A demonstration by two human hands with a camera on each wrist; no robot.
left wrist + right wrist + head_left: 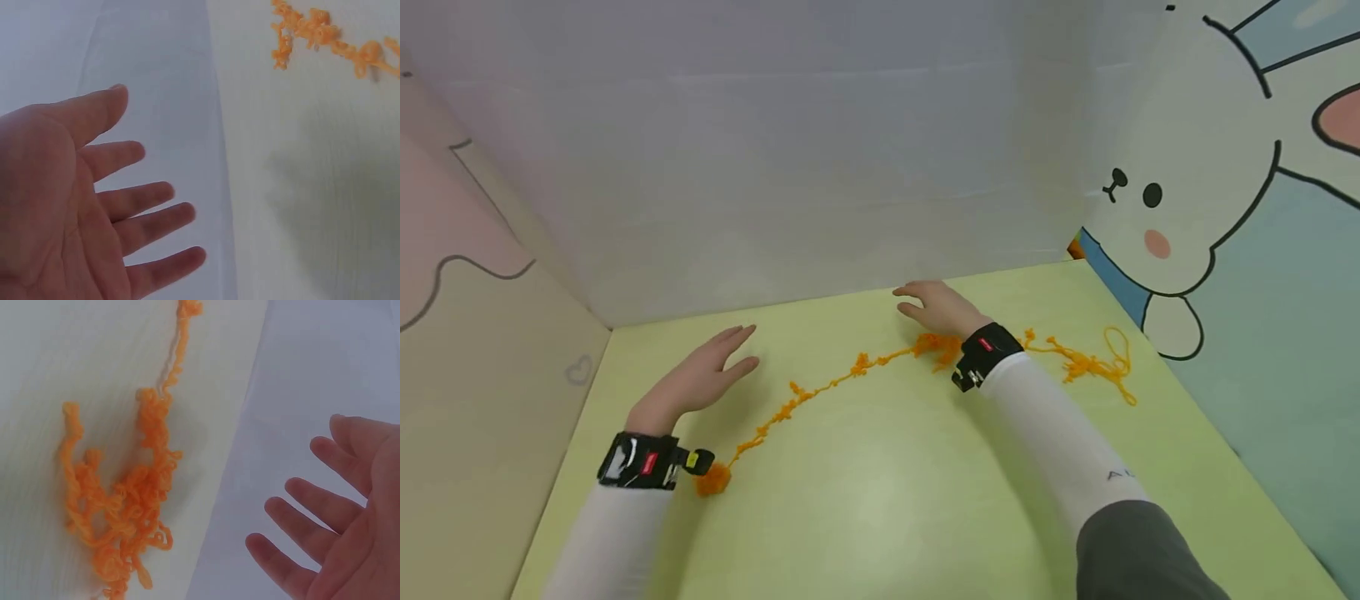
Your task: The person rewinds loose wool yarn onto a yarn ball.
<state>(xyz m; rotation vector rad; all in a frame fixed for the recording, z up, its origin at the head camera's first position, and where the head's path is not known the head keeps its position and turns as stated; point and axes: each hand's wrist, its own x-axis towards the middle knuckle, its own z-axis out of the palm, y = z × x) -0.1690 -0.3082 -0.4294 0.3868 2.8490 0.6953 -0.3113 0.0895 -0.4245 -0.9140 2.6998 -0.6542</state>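
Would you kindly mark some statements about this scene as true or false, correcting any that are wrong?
1. The knotted orange yarn lies on the pale green tabletop. True.
2. The left hand grips the yarn. False: it holds nothing, its fingers extended.
3. The right hand holds nothing. True.
4. The yarn is wound into one ball. False: it stretches across the tabletop.
5. A cartoon animal appears at the head view's right. True.

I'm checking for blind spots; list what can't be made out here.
Head view: part of the orange yarn, hidden behind the right wristband.
Head view: sleeve marks, too small to read.
Both wrist views: the yarn's full length, cut off by frame edges.
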